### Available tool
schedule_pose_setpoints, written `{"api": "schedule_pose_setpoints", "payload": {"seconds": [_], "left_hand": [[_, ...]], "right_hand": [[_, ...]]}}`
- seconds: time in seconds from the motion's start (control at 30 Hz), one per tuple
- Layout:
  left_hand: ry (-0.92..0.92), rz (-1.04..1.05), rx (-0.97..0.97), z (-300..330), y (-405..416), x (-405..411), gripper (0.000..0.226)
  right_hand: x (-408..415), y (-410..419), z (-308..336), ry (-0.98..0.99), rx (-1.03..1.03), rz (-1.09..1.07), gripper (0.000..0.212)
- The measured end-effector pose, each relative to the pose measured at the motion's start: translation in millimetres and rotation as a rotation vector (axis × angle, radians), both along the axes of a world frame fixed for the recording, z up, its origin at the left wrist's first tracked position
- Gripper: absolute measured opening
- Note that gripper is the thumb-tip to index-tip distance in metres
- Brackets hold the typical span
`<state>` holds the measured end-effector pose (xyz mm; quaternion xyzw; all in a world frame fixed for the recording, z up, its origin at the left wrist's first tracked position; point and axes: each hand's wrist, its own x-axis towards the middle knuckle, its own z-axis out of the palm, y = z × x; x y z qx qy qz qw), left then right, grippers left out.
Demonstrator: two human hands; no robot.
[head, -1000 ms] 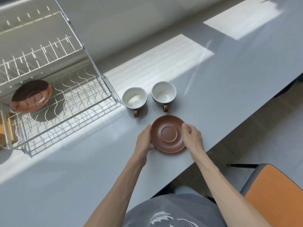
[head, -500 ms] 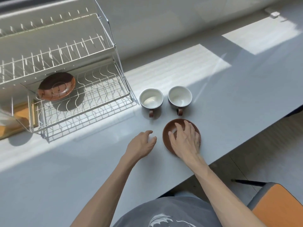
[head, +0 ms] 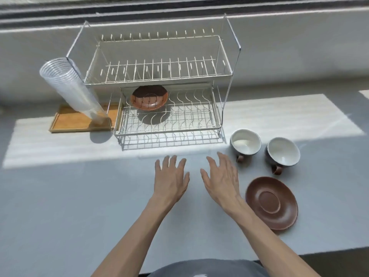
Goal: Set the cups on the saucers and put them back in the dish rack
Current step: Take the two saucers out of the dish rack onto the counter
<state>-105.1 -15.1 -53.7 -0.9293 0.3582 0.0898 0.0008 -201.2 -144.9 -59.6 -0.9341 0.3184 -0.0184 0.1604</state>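
Cups (head: 245, 141): two on counter; saucers: one beside (head: 272, 202), one in rack (head: 149, 97); both hands' grip spread, empty.

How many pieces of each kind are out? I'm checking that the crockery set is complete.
Brown ceramic saucers: 2, one on the counter, one in the wire dish rack.
White-lined dark cups with brown handles: 2, left and right.
Total: 4

count: two cups, left cup (head: 245, 142) and right cup (head: 283, 151); two brown saucers, counter saucer (head: 272, 202) and rack saucer (head: 149, 97); one two-tier wire dish rack (head: 159, 80); one stack of clear plastic cups (head: 69, 84); one wooden tray (head: 71, 121); two hands, left hand (head: 170, 177), right hand (head: 221, 176)
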Motion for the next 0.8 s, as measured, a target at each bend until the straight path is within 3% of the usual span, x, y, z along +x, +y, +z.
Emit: {"api": "schedule_pose_setpoints", "payload": {"seconds": [0.43,0.8], "left_hand": [[-0.149,0.187,-0.127,6.2,42.2,86.6,0.047],[-0.173,0.239,-0.166,16.6,21.9,189.2,0.052]], "right_hand": [[96.3,17.6,11.8,-0.109,-0.053,0.174,0.047],[196.5,-6.6,23.7,-0.120,-0.151,0.208,0.050]]}}
